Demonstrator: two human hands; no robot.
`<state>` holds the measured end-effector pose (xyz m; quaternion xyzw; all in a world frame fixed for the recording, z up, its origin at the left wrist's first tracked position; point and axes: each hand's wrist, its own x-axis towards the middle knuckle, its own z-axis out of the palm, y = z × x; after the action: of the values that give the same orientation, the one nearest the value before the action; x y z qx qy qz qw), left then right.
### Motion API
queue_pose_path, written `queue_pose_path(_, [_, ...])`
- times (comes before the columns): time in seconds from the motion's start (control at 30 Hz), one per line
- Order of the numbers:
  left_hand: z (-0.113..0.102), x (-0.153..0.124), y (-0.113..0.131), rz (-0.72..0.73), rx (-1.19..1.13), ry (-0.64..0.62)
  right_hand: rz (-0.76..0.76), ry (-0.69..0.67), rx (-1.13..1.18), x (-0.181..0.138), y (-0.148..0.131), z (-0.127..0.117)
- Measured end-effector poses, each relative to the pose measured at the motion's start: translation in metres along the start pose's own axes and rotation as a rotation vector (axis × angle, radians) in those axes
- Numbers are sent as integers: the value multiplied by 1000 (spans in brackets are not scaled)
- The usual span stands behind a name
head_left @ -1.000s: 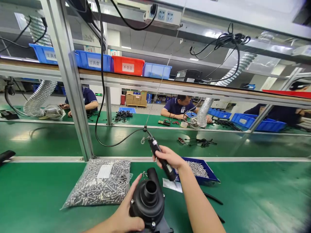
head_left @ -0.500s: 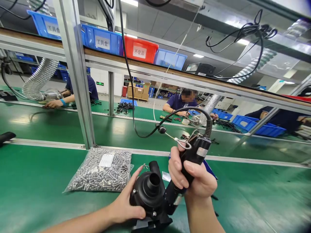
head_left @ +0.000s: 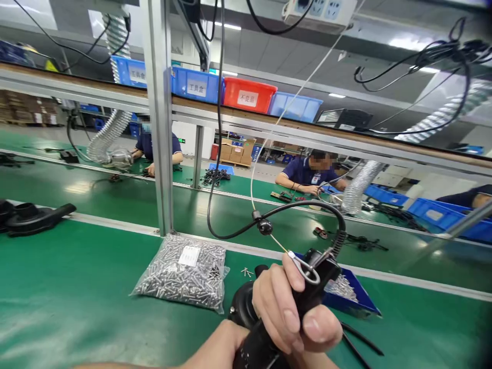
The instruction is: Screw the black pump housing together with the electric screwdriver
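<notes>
Gripping the black screwdriver [head_left: 253, 344], the right hand [head_left: 294, 310], in the head view, partly covers the black housing [head_left: 242, 303] behind it, short of the bench's [head_left: 96, 287] far edge. Left hand [head_left: 232, 335] mostly hidden; grip cannot be determined.

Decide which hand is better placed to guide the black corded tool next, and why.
Probably the right hand: it grips the black corded tool, which partly covers the black housing in view. The left hand is mostly hidden.
</notes>
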<state>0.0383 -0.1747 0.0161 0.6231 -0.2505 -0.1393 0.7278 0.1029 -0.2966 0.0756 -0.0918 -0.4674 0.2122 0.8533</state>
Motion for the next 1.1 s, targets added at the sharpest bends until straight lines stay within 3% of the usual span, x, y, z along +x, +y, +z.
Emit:
queue_pose_path(0.2, [3,-4,22,106,-145,-58,0,-76,9,-3,10,-3])
queue_pose_path(0.33, [-4,-2,9,167,72,-58,33,9,-166,-2,-3,14])
queue_pose_path(0.4, [-14,-4,-10,376,278,90,87,121,-347,-3,-18,25])
queue_pose_path(0.47, [-27,-6,-35,539,399,332,141,224,-545,-6,-36,35])
queue_pose_path(0.53, [-39,-7,-63,494,399,482,178,291,-691,-8,-50,39])
queue_pose_path(0.6, [-48,-4,-86,324,289,440,194,316,-751,-9,-59,38])
queue_pose_path(0.73, [-53,5,-105,142,-89,174,160,270,-716,-10,-58,27])
queue_pose_path(0.9, [-53,10,-98,85,-254,47,176,250,-656,-10,-47,22])
queue_pose_path(1.1, [-55,12,-100,114,-238,18,222,249,-644,-9,-45,33])
